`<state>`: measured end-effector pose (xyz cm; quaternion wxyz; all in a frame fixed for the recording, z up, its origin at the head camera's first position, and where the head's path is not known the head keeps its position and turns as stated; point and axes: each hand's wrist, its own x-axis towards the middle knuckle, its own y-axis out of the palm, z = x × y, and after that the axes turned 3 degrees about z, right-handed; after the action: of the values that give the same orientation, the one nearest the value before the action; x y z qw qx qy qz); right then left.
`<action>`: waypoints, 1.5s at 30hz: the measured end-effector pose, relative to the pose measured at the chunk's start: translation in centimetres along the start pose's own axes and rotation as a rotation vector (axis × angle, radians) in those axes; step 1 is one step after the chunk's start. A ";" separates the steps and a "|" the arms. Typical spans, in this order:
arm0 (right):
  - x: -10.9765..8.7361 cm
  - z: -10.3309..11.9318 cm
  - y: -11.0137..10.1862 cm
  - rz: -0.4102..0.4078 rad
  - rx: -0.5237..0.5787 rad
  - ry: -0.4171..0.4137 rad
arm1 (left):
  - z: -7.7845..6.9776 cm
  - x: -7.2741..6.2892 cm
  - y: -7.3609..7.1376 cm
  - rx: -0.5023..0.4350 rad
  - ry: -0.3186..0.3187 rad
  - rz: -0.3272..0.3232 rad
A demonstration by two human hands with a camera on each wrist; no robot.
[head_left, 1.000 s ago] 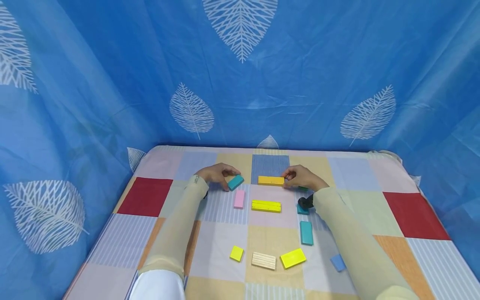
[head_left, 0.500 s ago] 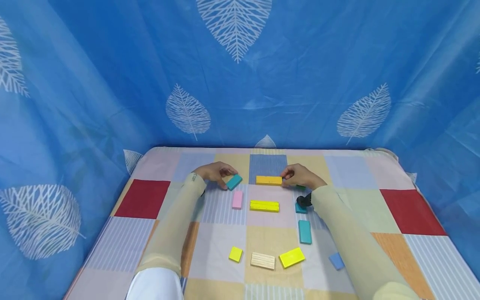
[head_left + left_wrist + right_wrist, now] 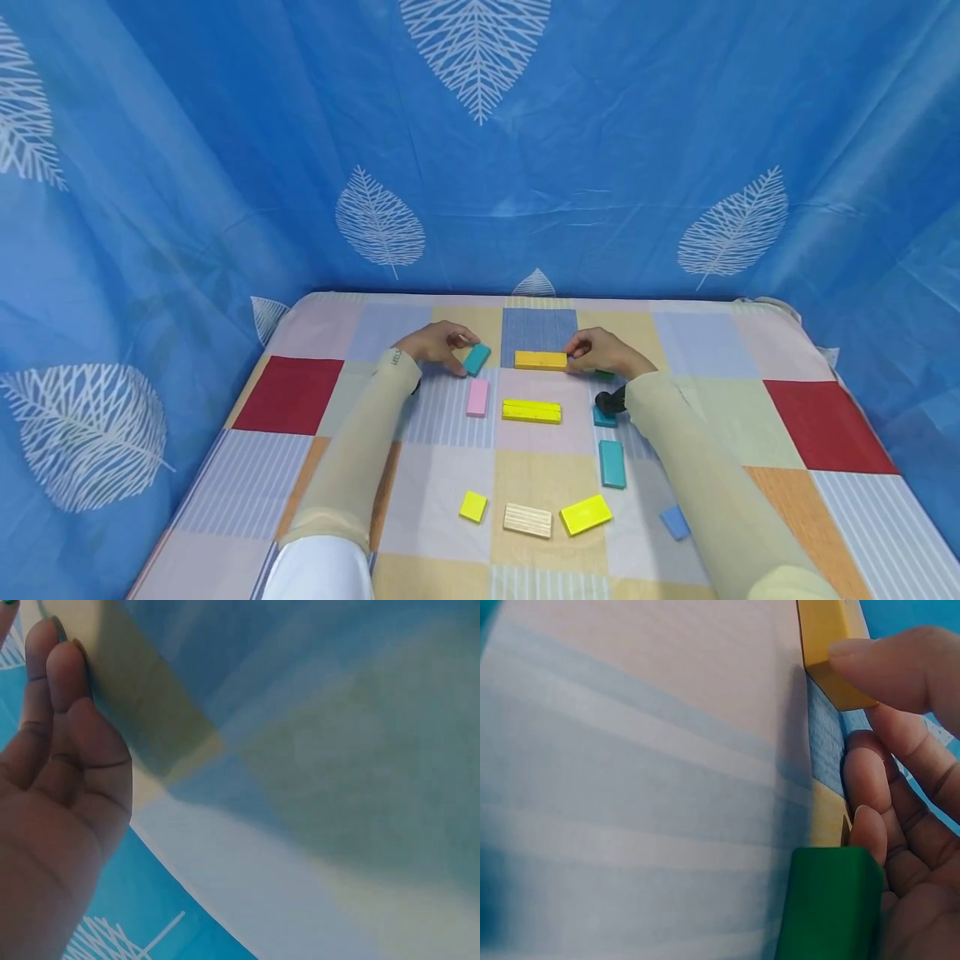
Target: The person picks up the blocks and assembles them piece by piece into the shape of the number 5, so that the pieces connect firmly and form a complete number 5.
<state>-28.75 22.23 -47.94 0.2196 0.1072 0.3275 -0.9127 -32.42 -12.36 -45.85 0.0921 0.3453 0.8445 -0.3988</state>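
In the head view my left hand [image 3: 441, 344] pinches a teal block [image 3: 477, 359] at an angle between thumb and fingers, just beyond a pink block [image 3: 477, 398]. The left wrist view shows the fingers [image 3: 69, 679] of this hand bent, with the block almost wholly out of frame. My right hand [image 3: 606, 353] pinches the right end of a long orange-yellow block [image 3: 540, 360]. Its thumb presses the near face of this block [image 3: 832, 645] in the right wrist view, and a green block [image 3: 829, 904] lies by the palm.
A bright yellow grooved block [image 3: 531, 411] lies mid-table. Two teal blocks, one [image 3: 612, 464] fully visible, lie near the right wrist. Closer in are a yellow square [image 3: 473, 507], a striped wooden block [image 3: 527, 521], a yellow block [image 3: 587, 515] and a blue block [image 3: 675, 522].
My left hand has turned the teal block to a steeper angle and shifted it slightly right and away from me. The right hand and the orange-yellow block stay about where they were.
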 end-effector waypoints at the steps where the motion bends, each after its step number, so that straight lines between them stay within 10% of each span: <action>1: 0.0 0.0 0.0 0.000 -0.002 0.000 | 0.0 0.1 0.2 -0.002 -0.004 -0.011; 45: 0.3 -0.2 -0.2 0.014 -0.041 -0.016 | -3.3 1.8 4.5 0.120 -0.010 -0.069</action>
<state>-29.09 22.39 -48.10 0.2307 0.0978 0.3435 -0.9051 -30.39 -7.02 -47.12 0.0615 0.3188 0.8300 -0.4536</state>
